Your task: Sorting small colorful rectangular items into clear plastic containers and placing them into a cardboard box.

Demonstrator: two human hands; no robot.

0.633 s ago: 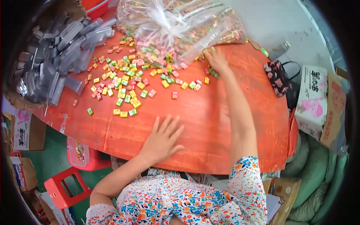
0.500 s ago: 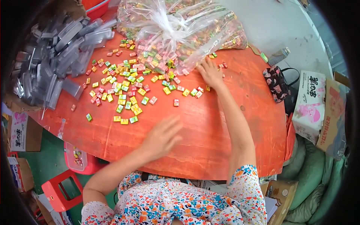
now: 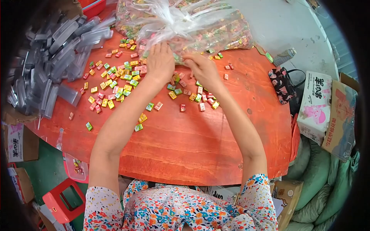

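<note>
A large clear plastic bag (image 3: 216, 29), gathered in a knot at its top, lies at the far side of the red table and bulges with small colourful wrapped pieces. At its near edge, my left hand (image 3: 160, 63) is closed on the film, palm down, with the thumb hidden. Just to the right, my right hand (image 3: 202, 68) pinches the same edge between thumb and fingers. Many small box-shaped pieces (image 3: 126, 77) in yellow, green, red and pink lie scattered left of and below my hands. A smaller cluster (image 3: 202, 98) sits below my right hand.
Clear plastic cases (image 3: 58, 57) are heaped at the table's left. A red basin (image 3: 92, 8) stands behind them. Right of the red table (image 3: 185, 150) are a dark patterned pouch (image 3: 282, 85) and cartons (image 3: 316, 104). A red stool (image 3: 63, 200) stands on the floor at lower left.
My left hand has moved up and away from me, from over the near table to the bag's edge. My right hand has shifted left along the bag. Some loose pieces have moved toward my right hand.
</note>
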